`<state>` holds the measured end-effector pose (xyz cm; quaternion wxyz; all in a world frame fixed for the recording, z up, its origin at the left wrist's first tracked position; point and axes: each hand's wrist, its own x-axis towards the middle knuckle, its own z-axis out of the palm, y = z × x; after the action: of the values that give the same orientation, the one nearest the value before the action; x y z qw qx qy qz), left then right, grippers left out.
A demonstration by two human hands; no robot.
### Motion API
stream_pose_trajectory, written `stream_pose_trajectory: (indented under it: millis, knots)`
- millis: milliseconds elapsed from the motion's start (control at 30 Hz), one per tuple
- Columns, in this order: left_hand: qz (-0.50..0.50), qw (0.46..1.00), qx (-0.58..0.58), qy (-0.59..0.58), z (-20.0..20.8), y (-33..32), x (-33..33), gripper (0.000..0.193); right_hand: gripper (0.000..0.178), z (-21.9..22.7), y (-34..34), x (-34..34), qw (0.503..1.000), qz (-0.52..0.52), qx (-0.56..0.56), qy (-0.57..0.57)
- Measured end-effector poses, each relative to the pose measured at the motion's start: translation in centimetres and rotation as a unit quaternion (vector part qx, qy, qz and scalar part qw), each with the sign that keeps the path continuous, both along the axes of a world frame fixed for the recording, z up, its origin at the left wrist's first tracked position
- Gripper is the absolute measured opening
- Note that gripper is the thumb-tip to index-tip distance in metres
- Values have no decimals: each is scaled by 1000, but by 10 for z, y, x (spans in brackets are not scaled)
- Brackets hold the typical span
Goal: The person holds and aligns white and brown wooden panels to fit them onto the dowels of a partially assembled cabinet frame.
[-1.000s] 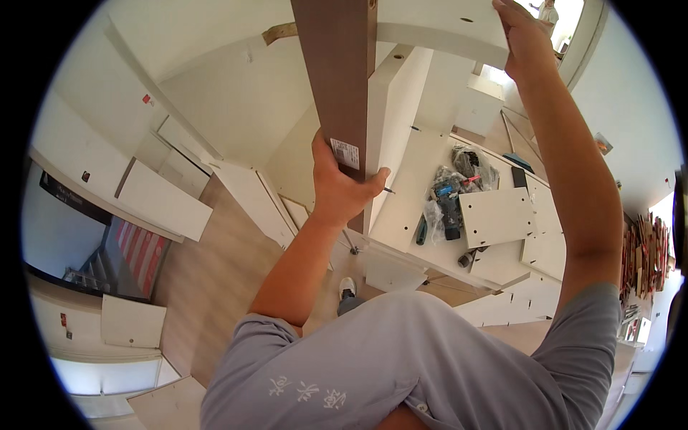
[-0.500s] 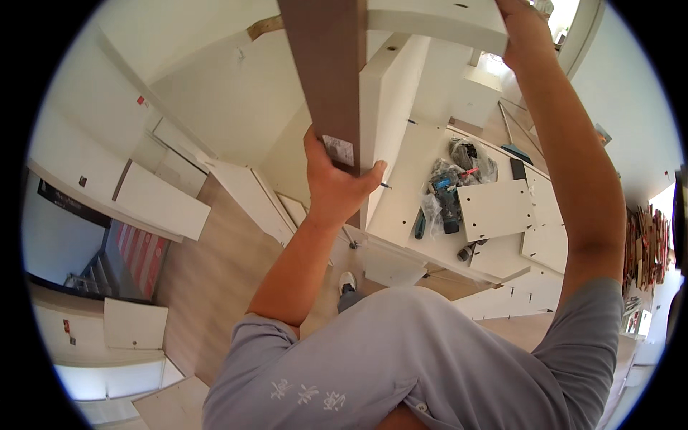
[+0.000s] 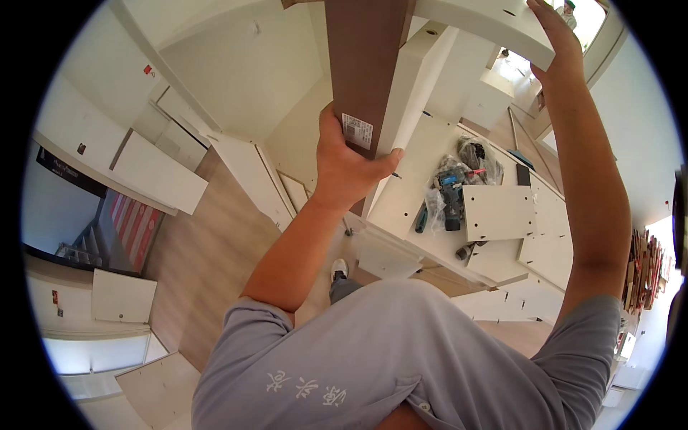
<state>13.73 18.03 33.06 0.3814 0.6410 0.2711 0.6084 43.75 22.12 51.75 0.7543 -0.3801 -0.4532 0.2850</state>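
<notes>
My left hand (image 3: 351, 166) is wrapped round the lower end of a long brown board (image 3: 364, 68) with a white label, thumb on the right side. Against that board stands a white panel (image 3: 419, 79), its edge near my left thumb. At the top, another white board (image 3: 494, 23) with a round hole reaches to the right. My right hand (image 3: 562, 46) is raised and closed round that board's right end; part of its fingers is hidden. The upper ends of the boards run out of view.
On a low white panel surface (image 3: 387, 208) lie a cordless drill (image 3: 451, 201), plastic bags (image 3: 480, 154) and a small white board (image 3: 499, 213) with holes. A broom (image 3: 517, 140) lies beyond. White cabinets (image 3: 161, 172) stand left; stacked cardboard (image 3: 645, 269) is far right.
The boards and both my hands sit further right in view, and the left hand is slightly lower. Both grips stay the same. The view has shifted a little.
</notes>
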Motion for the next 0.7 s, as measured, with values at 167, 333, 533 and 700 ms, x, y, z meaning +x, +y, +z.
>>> stream_pose_trajectory:
  millis: [167,333,533,700]
  knots:
    - [9,999,35,27,-7,11,-5,92,38,-1,2,8,996,81,8,-25]
    - [3,1000,21,0,-6,18,-16,96,38,-8,8,5,999,37,12,12]
    - [4,999,42,4,-6,21,-16,99,38,-5,4,7,1000,3,-6,-6]
    - [17,999,41,21,-7,20,-17,101,38,-8,2,5,997,69,26,-21]
